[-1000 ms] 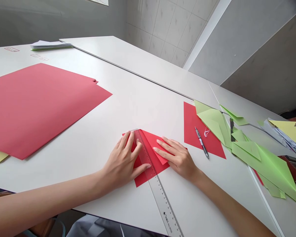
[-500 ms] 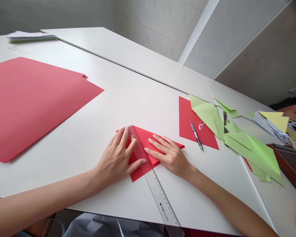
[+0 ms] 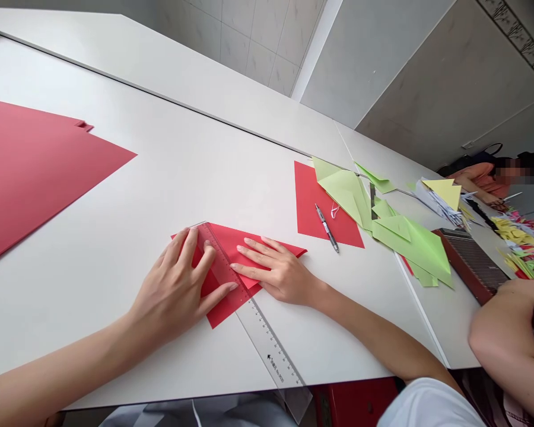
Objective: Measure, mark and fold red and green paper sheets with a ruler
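A small red paper square (image 3: 231,243) lies on the white table (image 3: 169,178), folded over a clear plastic ruler (image 3: 267,344) that runs diagonally across it. My left hand (image 3: 178,290) lies flat with spread fingers, pressing the ruler and the left part of the paper. My right hand (image 3: 276,270) lies flat on the folded flap to the right of the ruler, fingers pointing left along the crease.
A large red sheet (image 3: 35,166) lies at the far left. Another red square (image 3: 315,207) with a pen (image 3: 327,228) on it sits to the right, beside green folded papers (image 3: 400,237). A co-worker's arm (image 3: 507,338) and a paper cutter (image 3: 476,267) are at the right; another person sits at the far right.
The view has swung right, revealing the co-worker's arm, the cutter and a seated person. My right hand pressed the flap flatter; both hands stay on the paper and ruler.
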The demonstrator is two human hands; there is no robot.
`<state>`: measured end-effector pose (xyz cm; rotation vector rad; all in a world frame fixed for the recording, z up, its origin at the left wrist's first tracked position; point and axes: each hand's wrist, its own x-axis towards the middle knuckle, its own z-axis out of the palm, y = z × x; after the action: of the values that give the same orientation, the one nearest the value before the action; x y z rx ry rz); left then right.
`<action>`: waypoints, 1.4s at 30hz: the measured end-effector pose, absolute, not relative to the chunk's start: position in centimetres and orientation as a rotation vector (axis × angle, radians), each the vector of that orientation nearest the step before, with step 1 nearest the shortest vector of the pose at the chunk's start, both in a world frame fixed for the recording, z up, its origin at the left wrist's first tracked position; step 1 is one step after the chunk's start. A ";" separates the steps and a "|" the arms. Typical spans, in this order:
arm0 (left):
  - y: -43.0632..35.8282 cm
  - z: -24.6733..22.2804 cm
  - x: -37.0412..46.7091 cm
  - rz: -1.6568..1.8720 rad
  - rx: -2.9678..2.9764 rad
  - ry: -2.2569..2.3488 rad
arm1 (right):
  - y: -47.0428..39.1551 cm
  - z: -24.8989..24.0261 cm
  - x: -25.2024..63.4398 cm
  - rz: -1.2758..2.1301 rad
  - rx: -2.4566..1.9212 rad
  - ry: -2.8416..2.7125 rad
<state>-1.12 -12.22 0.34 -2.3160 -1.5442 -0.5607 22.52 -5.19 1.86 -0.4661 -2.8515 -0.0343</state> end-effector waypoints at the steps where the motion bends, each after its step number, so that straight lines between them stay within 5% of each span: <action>1: -12.2 0.3 -1.1 -0.565 -2.319 -1.552 | -5.1 1.9 22.6 -0.018 -0.467 -2.864; 42: -13.6 0.2 -0.7 -0.585 -2.272 -1.663 | -5.1 1.0 23.1 0.206 -0.430 -2.753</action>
<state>-0.73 -13.65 0.22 -2.2720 -1.6632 -0.5848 23.12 -5.15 1.04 -0.4302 -2.7535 0.2057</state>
